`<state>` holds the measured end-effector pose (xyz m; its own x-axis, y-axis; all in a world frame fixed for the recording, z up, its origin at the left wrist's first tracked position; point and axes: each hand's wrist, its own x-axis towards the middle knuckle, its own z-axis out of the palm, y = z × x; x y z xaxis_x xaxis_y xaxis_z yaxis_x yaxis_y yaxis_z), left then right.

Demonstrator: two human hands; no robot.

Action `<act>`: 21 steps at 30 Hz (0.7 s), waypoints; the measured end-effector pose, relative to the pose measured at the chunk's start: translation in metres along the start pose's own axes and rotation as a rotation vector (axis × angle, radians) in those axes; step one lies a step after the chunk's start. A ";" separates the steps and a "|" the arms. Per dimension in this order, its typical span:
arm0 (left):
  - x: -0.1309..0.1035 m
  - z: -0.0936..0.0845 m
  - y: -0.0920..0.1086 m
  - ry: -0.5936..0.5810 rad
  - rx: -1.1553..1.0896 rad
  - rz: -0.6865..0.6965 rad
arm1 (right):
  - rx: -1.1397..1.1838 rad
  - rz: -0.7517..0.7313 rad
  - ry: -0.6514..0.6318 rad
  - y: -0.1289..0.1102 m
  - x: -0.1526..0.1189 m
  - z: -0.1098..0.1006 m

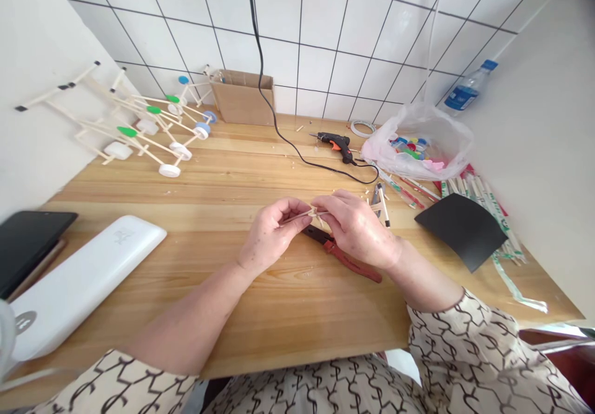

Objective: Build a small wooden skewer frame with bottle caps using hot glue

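Above the middle of the wooden table (260,315), both hands meet over small thin wooden sticks (313,213). My left hand (275,231) pinches one stick between thumb and forefinger. From the other side my right hand (356,225) grips the same small cluster of sticks, its fingers bent together. Red-handled pliers (353,264) lie under and beside my right hand, their dark jaws near my left fingertips. A small stick piece with a black-tipped white crossbar (383,204) lies just behind my right hand, partly hidden.
Wheeled stick frames (153,129) stand at the back left, beside a cardboard box (244,98). A glue gun (337,144) with its cord, a plastic bag (446,132) and a black sheet (460,228) lie right. A white power bank (93,284) is left.
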<state>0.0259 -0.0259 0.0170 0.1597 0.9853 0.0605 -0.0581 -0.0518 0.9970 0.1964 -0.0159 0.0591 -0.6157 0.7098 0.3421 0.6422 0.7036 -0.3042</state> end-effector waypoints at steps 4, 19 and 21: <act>0.000 -0.001 0.001 -0.002 -0.004 0.013 | 0.045 -0.018 0.009 0.002 0.002 -0.002; -0.008 0.002 0.005 0.016 0.086 0.062 | 0.083 -0.086 -0.020 0.006 0.007 0.001; -0.009 0.003 0.004 0.026 0.086 0.067 | 0.086 -0.089 -0.012 0.006 0.006 0.003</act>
<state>0.0274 -0.0350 0.0203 0.1326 0.9830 0.1267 0.0170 -0.1301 0.9914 0.1956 -0.0074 0.0568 -0.6741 0.6448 0.3603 0.5437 0.7634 -0.3488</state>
